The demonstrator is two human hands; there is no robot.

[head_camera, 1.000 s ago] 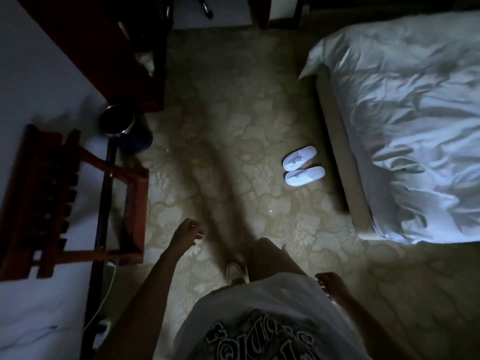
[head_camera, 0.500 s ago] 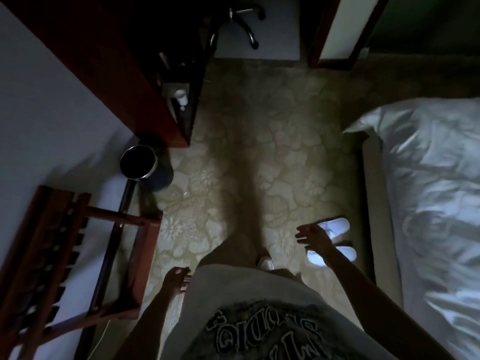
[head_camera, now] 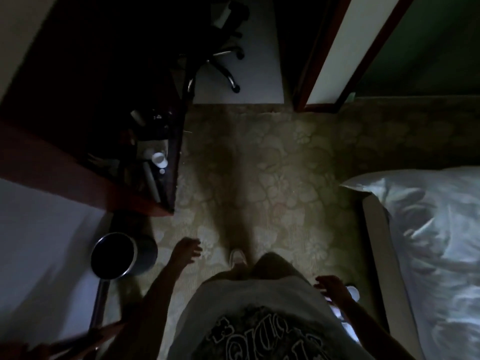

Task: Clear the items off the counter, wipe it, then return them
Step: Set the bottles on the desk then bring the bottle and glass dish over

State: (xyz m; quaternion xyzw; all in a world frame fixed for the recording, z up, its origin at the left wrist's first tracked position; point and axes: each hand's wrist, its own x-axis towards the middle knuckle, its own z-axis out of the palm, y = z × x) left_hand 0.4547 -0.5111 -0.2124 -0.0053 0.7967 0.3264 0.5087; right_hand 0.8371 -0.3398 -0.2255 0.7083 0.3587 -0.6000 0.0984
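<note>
The room is dim. A dark wooden counter (head_camera: 171, 162) stands ahead on the left, its top in shadow. On it I make out a white cup (head_camera: 158, 159), a pale cylinder (head_camera: 152, 181) lying flat and several dark small items I cannot identify. My left hand (head_camera: 185, 250) hangs over the carpet, fingers apart and holding nothing, well short of the counter's near corner. My right hand (head_camera: 331, 285) is low at my right side, fingers spread, empty.
A round metal bin (head_camera: 114, 254) stands by the wall below the counter. A wooden luggage rack (head_camera: 78, 341) is at the lower left. A bed (head_camera: 428, 229) fills the right, white slippers (head_camera: 352, 293) beside it. An office chair base (head_camera: 223, 66) is ahead.
I have walked forward along the carpet: the counter, bin and chair are nearer, the rack and slippers have slid down. My left hand swung forward and my right hand swung back.
</note>
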